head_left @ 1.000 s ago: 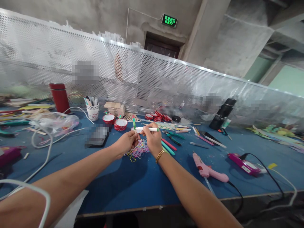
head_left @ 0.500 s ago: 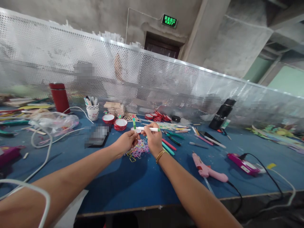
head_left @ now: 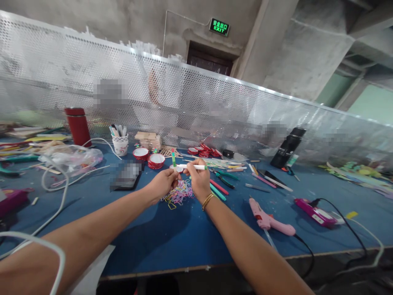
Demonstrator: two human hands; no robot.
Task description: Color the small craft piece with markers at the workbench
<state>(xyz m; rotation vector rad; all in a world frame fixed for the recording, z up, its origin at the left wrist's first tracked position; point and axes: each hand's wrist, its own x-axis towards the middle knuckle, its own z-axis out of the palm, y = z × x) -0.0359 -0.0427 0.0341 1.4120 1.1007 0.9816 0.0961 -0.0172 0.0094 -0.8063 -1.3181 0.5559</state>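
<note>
Pinched upright in my left hand (head_left: 168, 180) is a thin flat stick (head_left: 173, 157), coloured red at its top and green below. My right hand (head_left: 199, 174) is closed on a white marker pen (head_left: 196, 166) with a green end, held level. The marker's left tip is at the stick, just above my left fingers; whether it touches I cannot tell. Below both hands lies a heap of pastel paper clips (head_left: 179, 196), partly hidden by them. Two red-rimmed round tins (head_left: 156, 161) with white insides stand behind my left hand.
A pink glue gun (head_left: 270, 221) lies to the right, near a purple power strip (head_left: 316, 213). Left are a phone (head_left: 127, 176), a paper cup of pens (head_left: 119, 144) and a red flask (head_left: 77, 128). A black bottle (head_left: 287, 147) stands before the perforated metal screen (head_left: 245, 106).
Both hands, the stick and the marker hold nearly the same place. The whole view has shifted very slightly.
</note>
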